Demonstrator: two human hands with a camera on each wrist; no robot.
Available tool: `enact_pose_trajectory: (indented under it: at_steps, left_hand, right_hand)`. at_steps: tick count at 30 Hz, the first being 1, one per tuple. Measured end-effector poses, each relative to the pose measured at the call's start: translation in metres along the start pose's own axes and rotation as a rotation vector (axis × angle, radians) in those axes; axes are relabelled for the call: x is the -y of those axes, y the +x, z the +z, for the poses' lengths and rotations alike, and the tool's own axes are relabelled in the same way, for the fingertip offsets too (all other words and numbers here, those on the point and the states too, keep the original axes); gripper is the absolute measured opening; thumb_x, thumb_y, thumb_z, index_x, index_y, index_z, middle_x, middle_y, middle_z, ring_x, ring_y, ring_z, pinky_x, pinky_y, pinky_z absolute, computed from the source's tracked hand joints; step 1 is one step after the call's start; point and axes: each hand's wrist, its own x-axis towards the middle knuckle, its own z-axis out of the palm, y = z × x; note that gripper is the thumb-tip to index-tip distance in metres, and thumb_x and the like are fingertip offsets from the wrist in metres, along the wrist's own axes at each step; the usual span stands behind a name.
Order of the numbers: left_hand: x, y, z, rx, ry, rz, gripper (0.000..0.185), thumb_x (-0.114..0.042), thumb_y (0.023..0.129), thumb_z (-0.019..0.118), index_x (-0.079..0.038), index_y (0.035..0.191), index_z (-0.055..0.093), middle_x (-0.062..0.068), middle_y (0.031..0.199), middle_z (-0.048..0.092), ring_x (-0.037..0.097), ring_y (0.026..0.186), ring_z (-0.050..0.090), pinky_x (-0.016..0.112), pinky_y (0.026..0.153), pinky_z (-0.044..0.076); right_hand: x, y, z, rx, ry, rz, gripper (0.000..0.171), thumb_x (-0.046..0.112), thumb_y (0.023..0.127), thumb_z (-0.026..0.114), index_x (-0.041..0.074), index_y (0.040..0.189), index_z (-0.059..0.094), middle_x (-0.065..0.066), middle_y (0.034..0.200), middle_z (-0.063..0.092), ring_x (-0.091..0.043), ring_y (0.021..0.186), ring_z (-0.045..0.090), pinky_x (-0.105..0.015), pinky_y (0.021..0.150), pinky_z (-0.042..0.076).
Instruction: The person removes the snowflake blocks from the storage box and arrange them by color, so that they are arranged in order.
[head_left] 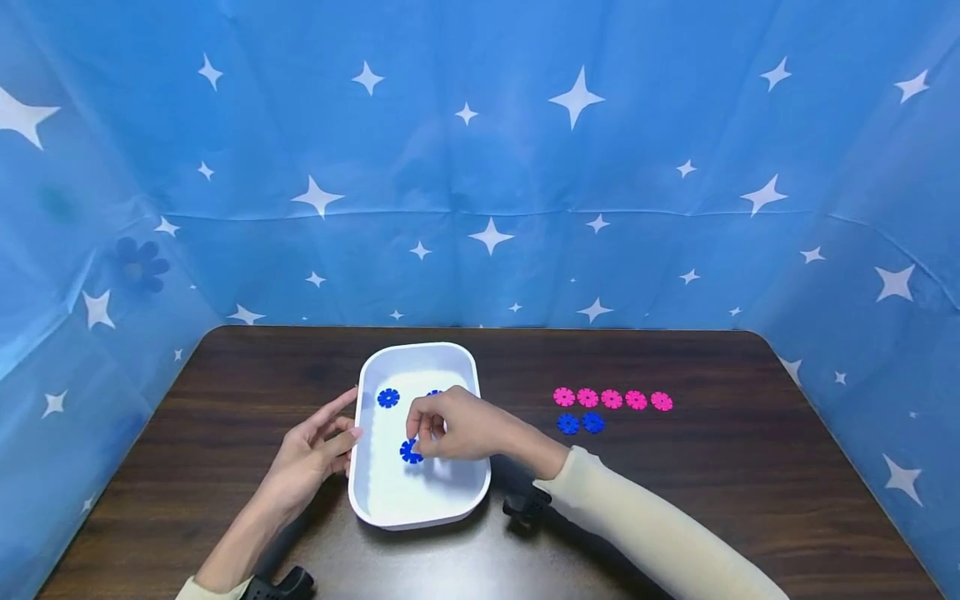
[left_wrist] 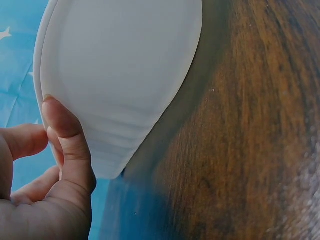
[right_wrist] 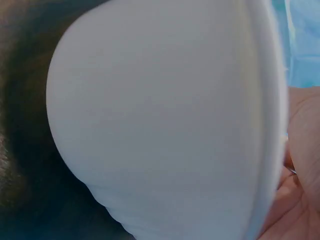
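Over the white tray, my right hand hides most of one blue disc behind my knuckles, so only a sliver of it shows. My thumb and forefinger pinch another blue disc low above the tray floor; whether it touches the floor I cannot tell. A third blue disc lies plain near the tray's far left corner. The right wrist view gives little beyond the tray's outer wall and a blurred edge of my palm. My left hand rests with loose, nearly straight fingers against the tray's left rim, fingertip on the wall, holding nothing. Bare table lies to my right and in front of the tray. Further right, well apart from the tray, five pink discs sit in a row, with two blue discs just beside them on the near side.
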Motion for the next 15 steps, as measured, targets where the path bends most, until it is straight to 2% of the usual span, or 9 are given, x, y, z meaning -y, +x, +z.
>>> enact_pose_trajectory:
  at_steps: [7, 15]
  left_hand:
    - [-0.002, 0.0, 0.0, 0.005, 0.001, 0.0, 0.062, -0.016, 0.103, 0.063, -0.026, 0.159, 0.038, 0.007, 0.113, 0.054, 0.014, 0.083, 0.062, 0.026, 0.072, 0.057]
    - [-0.001, -0.002, 0.0, 0.004, -0.007, -0.001, 0.062, -0.014, 0.103, 0.062, -0.025, 0.159, 0.038, 0.006, 0.113, 0.054, 0.012, 0.082, 0.061, 0.027, 0.071, 0.058]
  right_hand:
    - [0.003, -0.019, -0.004, -0.118, 0.035, -0.021, 0.009, 0.006, 0.088, 0.072, 0.012, 0.094, 0.067, 0.006, 0.073, 0.061, 0.0, 0.066, 0.05, -0.016, 0.061, 0.041]
    - [0.002, -0.038, -0.008, -0.196, 0.089, 0.055, 0.01, 0.008, 0.09, 0.07, 0.014, 0.098, 0.068, 0.008, 0.079, 0.063, -0.002, 0.069, 0.051, -0.017, 0.058, 0.04]
